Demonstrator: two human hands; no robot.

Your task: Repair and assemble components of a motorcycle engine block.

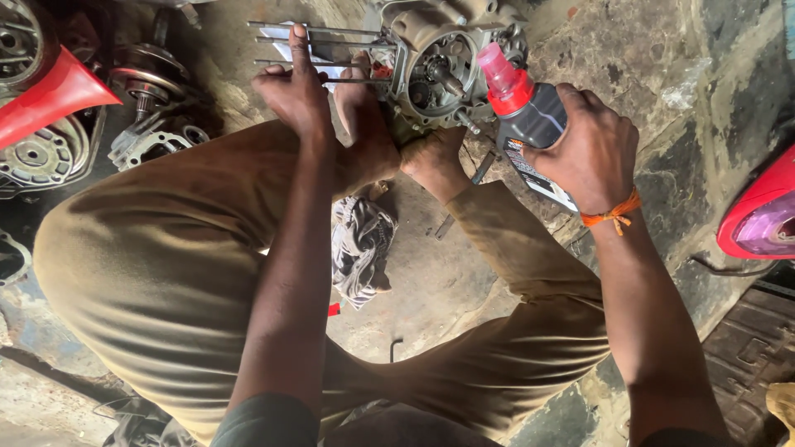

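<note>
I squat on a stained concrete floor over a grey metal engine case [439, 66], braced between my bare feet [435, 161]. My left hand [291, 93] rests on the long steel studs [319, 35] that stick out of the case to the left, one finger stretched along them. My right hand [590, 149] grips a grey oil bottle [530, 120] with a red neck and pink spout, tilted toward the case opening. An orange thread is tied around my right wrist.
A dirty rag [360, 248] lies on the floor between my knees. Engine parts and a crankshaft [149, 91] lie at the upper left beside a red panel [50, 95]. A red lamp housing [762, 219] sits at the right edge.
</note>
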